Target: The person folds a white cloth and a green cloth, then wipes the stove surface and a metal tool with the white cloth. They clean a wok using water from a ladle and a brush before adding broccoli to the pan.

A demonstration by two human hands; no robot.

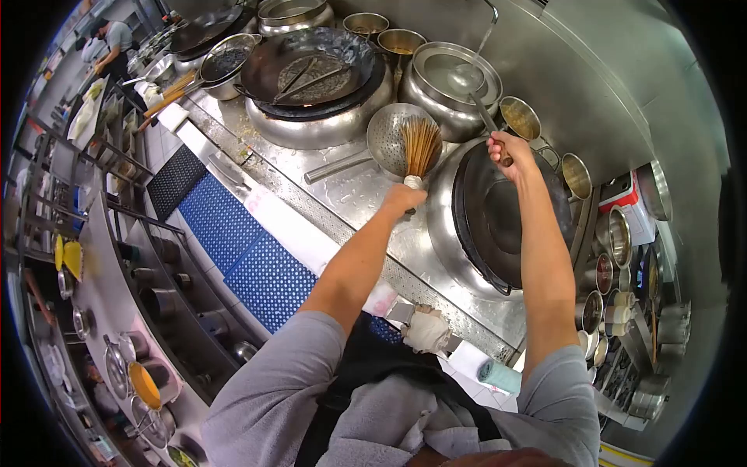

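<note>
My left hand [405,199] is closed around the wrapped handle of a bamboo wok brush [419,144]. The brush's bristles lie over the bowl of a perforated strainer [384,140], whose handle points left across the steel counter. In my right hand [510,154] is the wooden grip of a ladle [485,115]. The ladle's bowl is above a round pot [436,101], below a curved tap [492,14]. Under my right forearm sits a dark wok [490,202] on a round steel burner surround.
Another wok [311,70] with two rod-like tools in it stands at the back left. Metal containers [520,117] line the right and back. A white cloth strip [288,222] runs along the counter's front edge. At the far left, a person [117,47] stands bent over.
</note>
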